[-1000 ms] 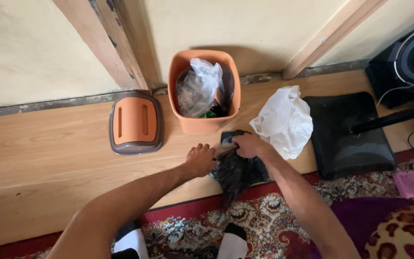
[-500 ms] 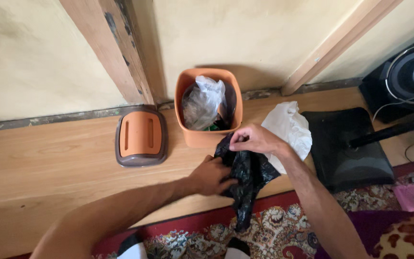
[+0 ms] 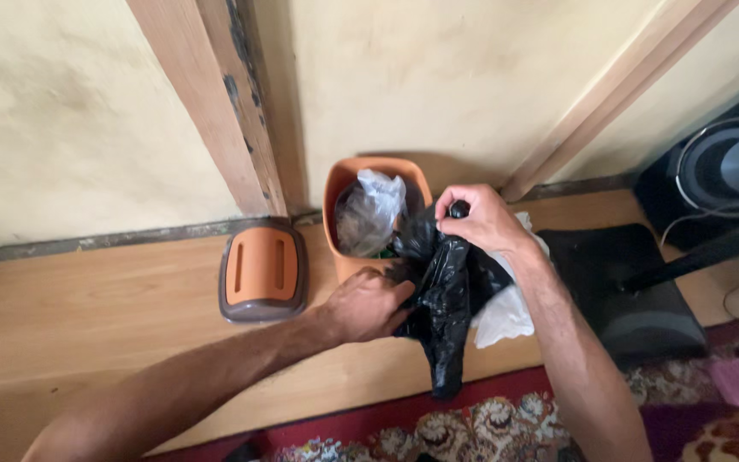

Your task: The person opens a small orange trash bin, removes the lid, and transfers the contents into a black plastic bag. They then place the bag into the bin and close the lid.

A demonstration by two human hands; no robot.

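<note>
Plastic, black and crumpled — the bin bag [image 3: 442,295] hangs before the orange bin [image 3: 348,257], long axis vertical, tail down. My right hand [image 3: 481,218] pinches its top; my left hand [image 3: 369,305] grips its side. It hides the bin's right edge and part of the white bag [image 3: 502,312].

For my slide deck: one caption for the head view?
Both hands, left hand and right hand, hold a black bag before an orange bin.

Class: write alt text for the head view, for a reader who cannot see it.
Both hands hold a black bag up before an orange bin of rubbish; left hand low, right hand at the top. The bin's lid lies alongside.
</note>
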